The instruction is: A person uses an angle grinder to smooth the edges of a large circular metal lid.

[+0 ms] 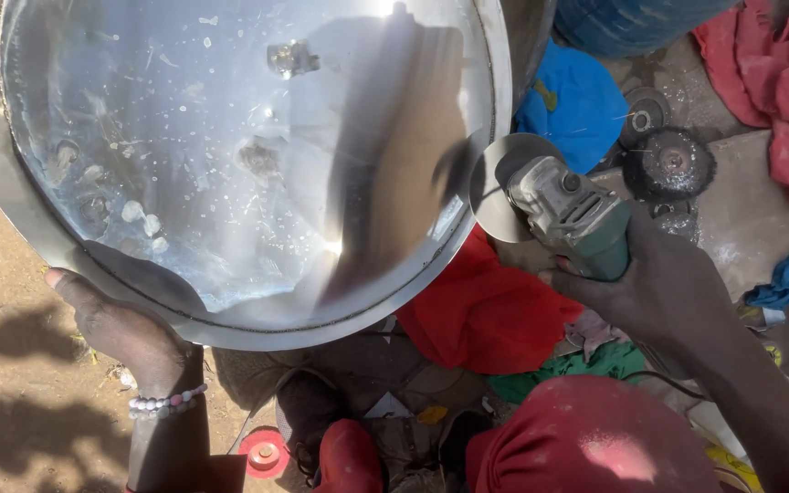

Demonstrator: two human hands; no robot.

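sunlit dirt ground (11,383) with leaf shadows, strewn with red cloth (769,73) and blue cloth (577,100).

Bare forearms, pink-and-white bead bracelet (165,402) on left wrist, red trousers (586,438)

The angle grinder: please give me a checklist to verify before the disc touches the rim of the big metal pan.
1. Right hand grips the angle grinder: ok.
2. Left hand supports the metal pan at its lower rim: ok.
3. Disc close to the rim, contact: cannot tell.
4. Disc spinning: cannot tell.
5. Red cloth lies directly under the disc: not ok.
6. Gloves on hands: not ok.
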